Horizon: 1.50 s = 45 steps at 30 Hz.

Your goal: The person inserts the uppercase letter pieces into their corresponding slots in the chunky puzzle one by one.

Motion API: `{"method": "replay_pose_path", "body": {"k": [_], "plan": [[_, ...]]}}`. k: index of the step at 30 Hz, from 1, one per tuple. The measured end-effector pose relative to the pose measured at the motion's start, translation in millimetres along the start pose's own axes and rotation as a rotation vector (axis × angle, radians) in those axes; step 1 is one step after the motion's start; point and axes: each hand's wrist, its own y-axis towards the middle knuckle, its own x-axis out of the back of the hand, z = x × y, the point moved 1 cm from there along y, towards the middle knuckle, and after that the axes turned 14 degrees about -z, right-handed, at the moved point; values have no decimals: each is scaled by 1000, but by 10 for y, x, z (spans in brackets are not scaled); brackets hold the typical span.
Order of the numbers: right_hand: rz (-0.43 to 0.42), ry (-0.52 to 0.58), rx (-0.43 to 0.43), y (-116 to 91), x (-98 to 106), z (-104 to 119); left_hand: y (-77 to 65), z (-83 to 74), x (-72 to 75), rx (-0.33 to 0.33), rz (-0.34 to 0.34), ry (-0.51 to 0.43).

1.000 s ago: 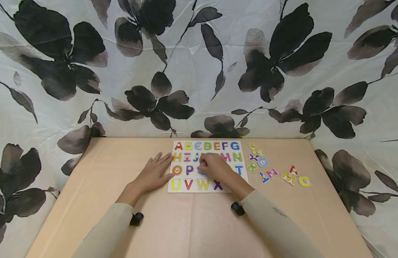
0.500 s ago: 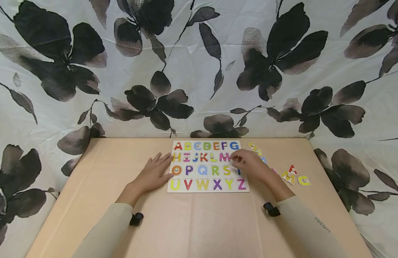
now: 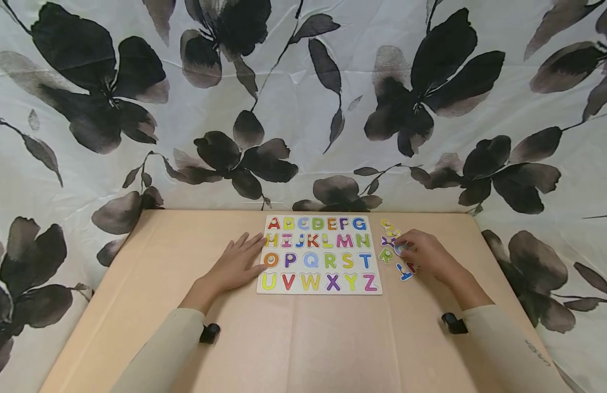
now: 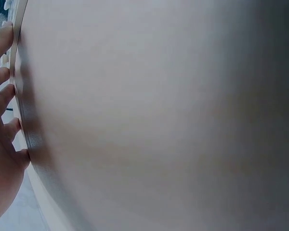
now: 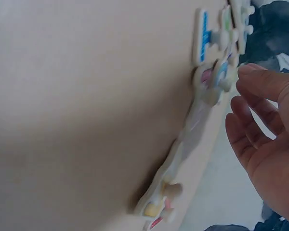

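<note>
A white alphabet puzzle board (image 3: pixel 319 269) with coloured letters lies at the far side of the table. My left hand (image 3: pixel 232 265) rests at the board's left edge, fingers spread, thumb tip by the O. Right of the board, my right hand (image 3: pixel 428 256) hovers over loose letter pieces. Its thumb and index fingertips are right at a round blue letter piece (image 3: pixel 398 250). In the right wrist view, that blue piece's knob (image 5: pixel 225 85) stands just off the fingertips, and the other fingers are loosely bent. The hand hides several loose pieces in the head view.
Near the board's right edge lie a green R piece (image 3: pixel 385 255), a purple X piece (image 3: pixel 386 241) and a blue piece (image 3: pixel 404 273). A yellow piece (image 5: pixel 151 209) and a red one show low in the right wrist view. A floral cloth (image 3: pixel 333 109) hangs behind the table (image 3: pixel 293 344).
My right hand has moved right, from over the middle of the board to the loose pieces beside it, uncovering the board's letters. The left hand has stayed in place.
</note>
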Motion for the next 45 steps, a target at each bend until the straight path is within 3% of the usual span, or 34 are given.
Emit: {"method": "replay_pose_path", "body": {"k": [15,23,37,45], "plan": [[38,-38,-45,127,-77,-111,-6,12,-21,1,-7,-1],[-7,-54,-35,82,-34,-69,-1,-35,6,0,-2,-3],[-20,35,71,123,-227,347,-30,-9,20,3,-5,-13],[-42,83,63,150,-416,650,-54,-13,37,-4,1,-24]]}}
